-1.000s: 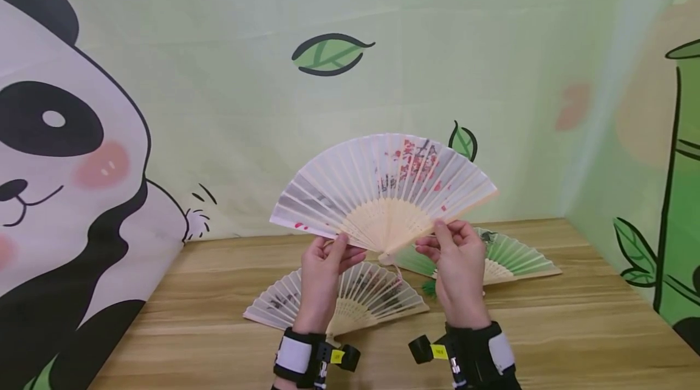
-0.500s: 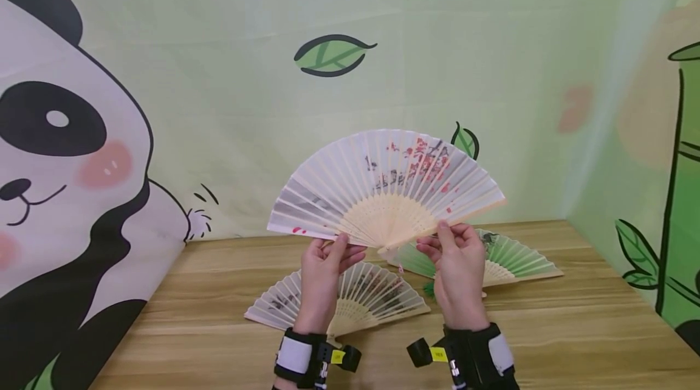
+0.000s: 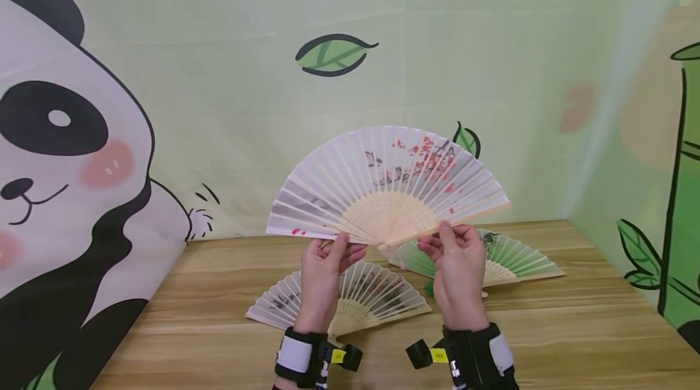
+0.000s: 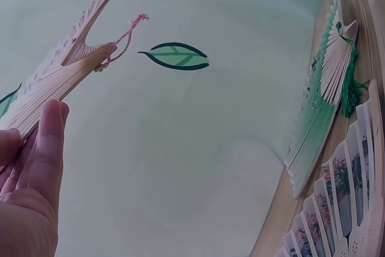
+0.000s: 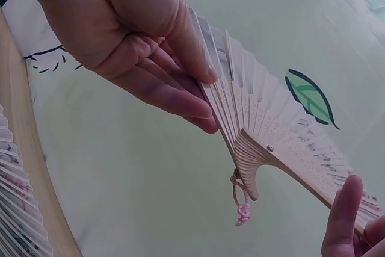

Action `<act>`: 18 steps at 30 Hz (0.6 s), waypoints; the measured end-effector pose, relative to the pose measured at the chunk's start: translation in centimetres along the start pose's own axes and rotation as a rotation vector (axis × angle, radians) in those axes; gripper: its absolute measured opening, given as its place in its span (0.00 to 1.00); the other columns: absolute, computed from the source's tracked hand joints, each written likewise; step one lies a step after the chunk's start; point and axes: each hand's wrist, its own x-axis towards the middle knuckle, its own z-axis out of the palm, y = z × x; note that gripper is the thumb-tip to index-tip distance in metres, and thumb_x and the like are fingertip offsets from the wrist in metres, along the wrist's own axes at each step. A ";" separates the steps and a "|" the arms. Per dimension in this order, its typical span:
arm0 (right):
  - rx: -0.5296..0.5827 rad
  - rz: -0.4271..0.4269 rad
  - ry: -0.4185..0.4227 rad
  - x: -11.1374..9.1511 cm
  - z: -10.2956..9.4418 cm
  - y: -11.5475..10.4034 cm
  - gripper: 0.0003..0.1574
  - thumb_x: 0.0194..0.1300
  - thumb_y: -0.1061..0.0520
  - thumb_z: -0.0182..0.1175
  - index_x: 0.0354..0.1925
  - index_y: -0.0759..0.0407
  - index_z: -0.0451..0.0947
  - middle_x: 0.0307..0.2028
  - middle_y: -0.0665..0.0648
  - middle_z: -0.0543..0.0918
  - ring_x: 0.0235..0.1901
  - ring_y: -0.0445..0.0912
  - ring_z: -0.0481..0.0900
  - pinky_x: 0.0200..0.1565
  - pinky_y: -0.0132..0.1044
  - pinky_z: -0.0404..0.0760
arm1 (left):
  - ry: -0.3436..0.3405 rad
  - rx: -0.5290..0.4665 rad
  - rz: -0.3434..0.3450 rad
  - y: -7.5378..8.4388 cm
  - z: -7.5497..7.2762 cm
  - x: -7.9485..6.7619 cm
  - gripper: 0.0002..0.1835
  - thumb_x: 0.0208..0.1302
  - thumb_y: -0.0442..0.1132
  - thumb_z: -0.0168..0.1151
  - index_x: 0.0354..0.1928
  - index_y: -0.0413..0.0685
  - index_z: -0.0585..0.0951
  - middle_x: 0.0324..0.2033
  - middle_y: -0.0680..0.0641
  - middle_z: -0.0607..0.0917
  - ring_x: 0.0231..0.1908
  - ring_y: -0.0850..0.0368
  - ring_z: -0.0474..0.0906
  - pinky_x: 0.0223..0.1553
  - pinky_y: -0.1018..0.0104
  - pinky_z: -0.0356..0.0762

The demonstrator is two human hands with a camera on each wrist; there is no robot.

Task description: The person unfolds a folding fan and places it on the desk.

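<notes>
In the head view, a white folding fan (image 3: 388, 177) with red blossoms and grey print is spread wide above the table. My left hand (image 3: 322, 271) pinches its left outer rib between thumb and fingers. The right outer rib is pinched by my right hand (image 3: 459, 271). A pink cord (image 5: 242, 206) dangles from the pivot end in the right wrist view. Beneath, a second spread fan (image 3: 377, 299), pale with a dark floral print, lies partly behind my left hand. A green spread fan (image 3: 522, 256) with a green tassel (image 4: 350, 88) lies partly behind my right hand.
The wood-grain table (image 3: 191, 293) carries both lower fans. Behind it hangs a pale green backdrop (image 3: 235, 104) with a printed panda (image 3: 120, 208) on the left and bamboo (image 3: 683, 195) on the right. Each wrist wears a black strap (image 3: 298, 356) with a small camera.
The held fan has tilted to face the camera more squarely and its top edge stands slightly higher, spread a bit wider. Both hands keep their pinch and have barely moved.
</notes>
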 end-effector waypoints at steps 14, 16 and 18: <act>0.069 -0.001 0.037 -0.4 0.0 0.0 0.13 0.77 0.57 0.49 0.41 0.63 0.55 0.40 0.61 0.69 0.32 0.47 0.78 0.41 0.35 0.80 | 0.040 -0.063 0.005 -0.1 1.0 -0.5 0.13 0.73 0.37 0.56 0.50 0.34 0.71 0.39 0.34 0.83 0.41 0.42 0.83 0.48 0.54 0.77; 0.079 -0.006 0.047 -0.4 0.0 -0.1 0.13 0.77 0.57 0.49 0.41 0.63 0.55 0.40 0.61 0.69 0.32 0.47 0.78 0.41 0.35 0.80 | 0.051 -0.071 -0.001 -0.2 1.3 -0.6 0.14 0.73 0.38 0.56 0.52 0.35 0.71 0.39 0.35 0.83 0.40 0.44 0.83 0.48 0.54 0.77; 0.085 -0.009 0.053 -0.3 -0.1 -0.2 0.13 0.77 0.57 0.49 0.42 0.62 0.55 0.40 0.61 0.69 0.32 0.47 0.77 0.41 0.34 0.80 | 0.058 -0.081 -0.005 -0.3 1.6 -0.7 0.15 0.73 0.39 0.57 0.53 0.36 0.71 0.40 0.35 0.83 0.39 0.45 0.83 0.48 0.54 0.77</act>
